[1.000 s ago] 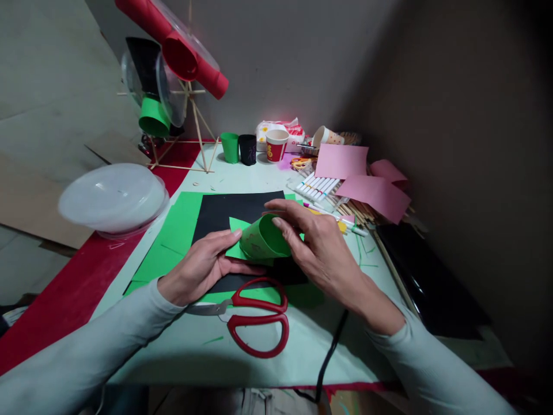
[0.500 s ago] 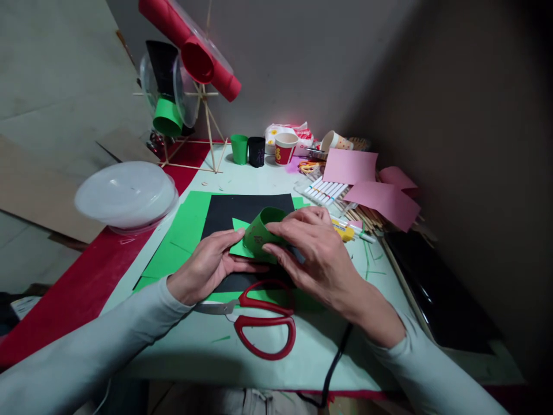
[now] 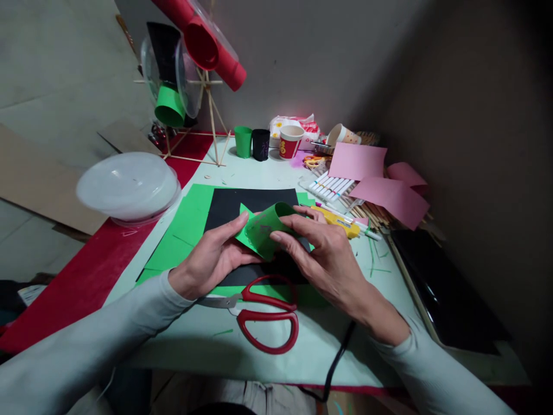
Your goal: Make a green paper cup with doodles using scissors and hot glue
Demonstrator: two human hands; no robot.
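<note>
Both my hands hold a green paper-wrapped cup lying on its side just above a black sheet. My left hand pinches the loose pointed end of the green paper with thumb and fingers. My right hand wraps around the cup's right side, its thumb pressing the paper against the cup. The black sheet lies on larger green paper. Red-handled scissors lie shut on the table just in front of my hands.
A stack of clear plastic lids sits at the left. A stick frame with red, green and black cups stands behind. Small cups, markers, a yellow cutter and pink paper crowd the back right. A black cable hangs over the front edge.
The cup has been lifted and turned a little. My left hand rose from lying flat on the paper tail to pinching it. My right hand slid lower around the cup.
</note>
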